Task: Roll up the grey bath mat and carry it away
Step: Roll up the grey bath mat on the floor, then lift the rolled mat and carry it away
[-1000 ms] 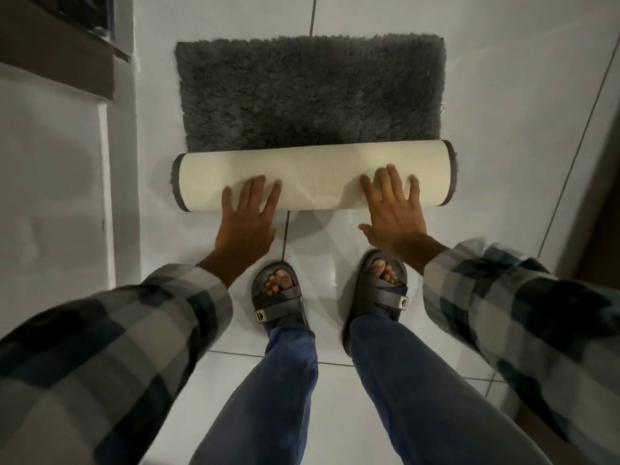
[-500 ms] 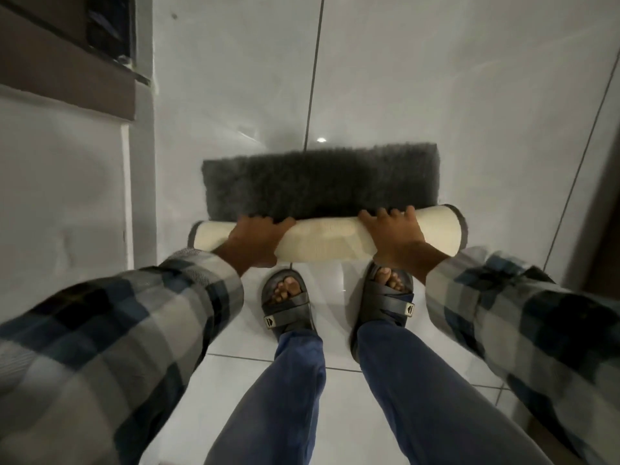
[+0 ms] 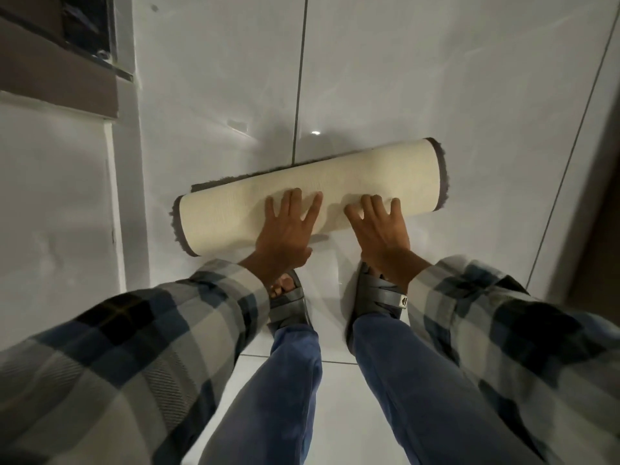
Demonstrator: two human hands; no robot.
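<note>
The grey bath mat (image 3: 412, 176) lies on the white floor tiles as a full roll, cream backing outward, tilted with its right end farther away. Only a thin grey shaggy fringe shows along its far edge and at both ends. My left hand (image 3: 285, 229) rests flat on the roll's near side left of centre, fingers spread. My right hand (image 3: 382, 229) presses flat on it just right of centre, fingers also spread. Neither hand wraps around the roll.
My two feet in grey sandals (image 3: 288, 303) stand right behind the roll. A white wall with a brown ledge (image 3: 67, 82) runs along the left. A dark door frame (image 3: 600, 196) borders the right. Glossy floor tiles (image 3: 402, 78) extend beyond the roll.
The remaining flat grey strip has been rolled in, so the mat went from partly rolled to a full roll. My hands went from gripping its top to lying flat with spread fingers.
</note>
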